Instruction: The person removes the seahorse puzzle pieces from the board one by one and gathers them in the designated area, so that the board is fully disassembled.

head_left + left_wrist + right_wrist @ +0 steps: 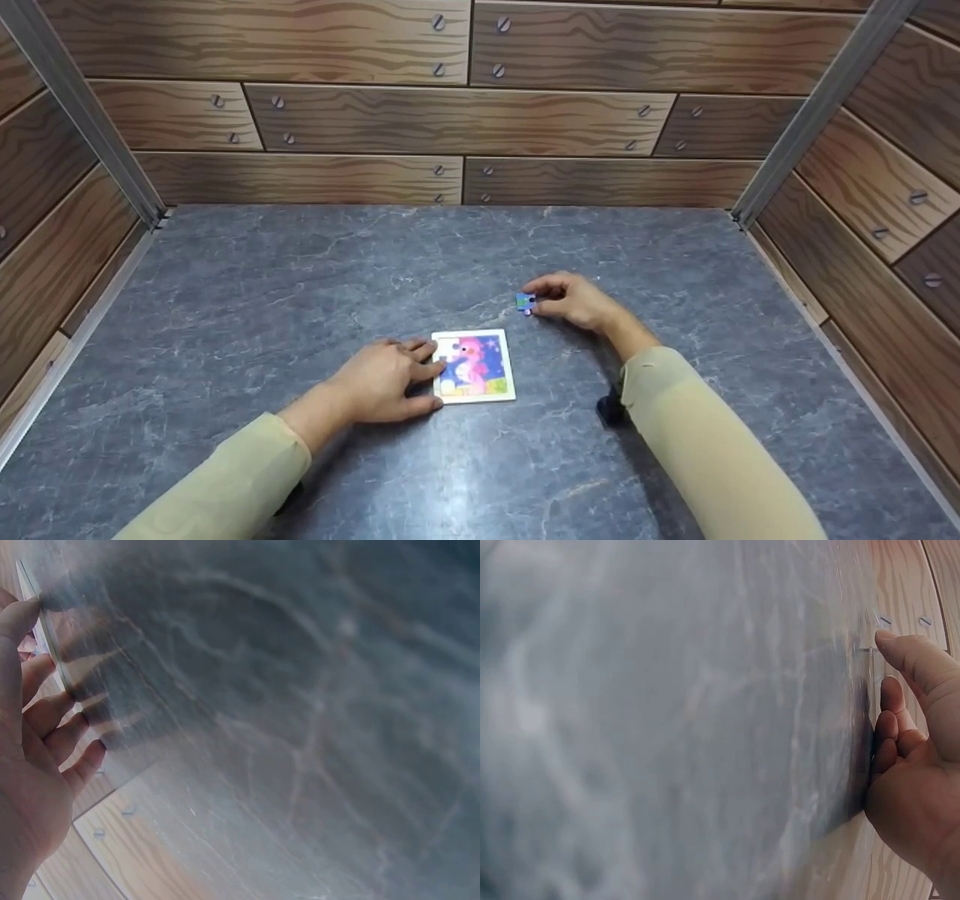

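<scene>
The person's left hand [390, 379] lies with its fingers spread, thumb at the lower left corner of a flat square jigsaw board with a white frame [480, 398] and other fingertips along its left edge; in the left wrist view, the board shows nearly edge-on against those fingertips. The board rests on a dark grey marbled tabletop [300, 285], in front of the person, between the two hands; its picture shows a pink figure on deep blue with yellow and green at the lower right, and a white patch with a jigsaw outline shows at the upper left.

The right hand [577, 300] pinches a small blue jigsaw piece with a green patch [523, 303] between thumb and finger, beyond the board and to its right, apart from it; in the right wrist view, I cannot make out the piece clearly.

Both arms wear pale yellow-green sleeves [697, 420]; a small black object [611, 410] shows beside the right cuff; brown wood-plank-patterned walls [352, 45] with grey corner strips [90, 112] enclose the tabletop.
</scene>
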`<move>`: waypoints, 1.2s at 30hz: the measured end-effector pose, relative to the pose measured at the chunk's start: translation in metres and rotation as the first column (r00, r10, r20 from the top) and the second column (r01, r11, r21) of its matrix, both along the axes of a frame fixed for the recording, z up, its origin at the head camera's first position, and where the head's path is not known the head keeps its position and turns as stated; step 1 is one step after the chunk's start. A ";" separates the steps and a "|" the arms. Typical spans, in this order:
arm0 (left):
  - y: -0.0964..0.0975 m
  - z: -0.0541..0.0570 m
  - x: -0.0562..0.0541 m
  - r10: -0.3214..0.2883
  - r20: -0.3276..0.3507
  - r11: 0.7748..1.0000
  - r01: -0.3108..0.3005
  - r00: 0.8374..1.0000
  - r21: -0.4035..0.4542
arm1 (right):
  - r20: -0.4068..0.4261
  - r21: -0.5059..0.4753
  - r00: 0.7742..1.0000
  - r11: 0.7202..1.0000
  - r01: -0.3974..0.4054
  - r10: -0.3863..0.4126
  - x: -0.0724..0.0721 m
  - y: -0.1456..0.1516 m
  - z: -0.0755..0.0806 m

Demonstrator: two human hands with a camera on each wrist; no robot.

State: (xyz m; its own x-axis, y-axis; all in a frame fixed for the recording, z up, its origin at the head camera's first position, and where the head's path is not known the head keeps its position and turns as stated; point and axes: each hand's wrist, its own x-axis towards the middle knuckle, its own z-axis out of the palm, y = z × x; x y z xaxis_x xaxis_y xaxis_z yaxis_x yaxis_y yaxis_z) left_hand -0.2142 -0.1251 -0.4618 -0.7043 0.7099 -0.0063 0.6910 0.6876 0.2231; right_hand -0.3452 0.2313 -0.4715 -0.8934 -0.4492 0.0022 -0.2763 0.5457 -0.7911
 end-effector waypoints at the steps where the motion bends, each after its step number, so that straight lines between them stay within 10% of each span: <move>1: 0.000 0.000 0.000 -0.001 -0.002 1.000 0.001 1.000 -0.001 | 0.000 0.002 1.000 1.000 0.002 -0.002 0.000 0.000 0.000; 36: 0.000 -0.002 0.000 -0.007 -0.009 1.000 0.007 1.000 0.007 | 0.031 -0.052 0.999 0.998 0.033 -0.031 0.002 0.002 0.001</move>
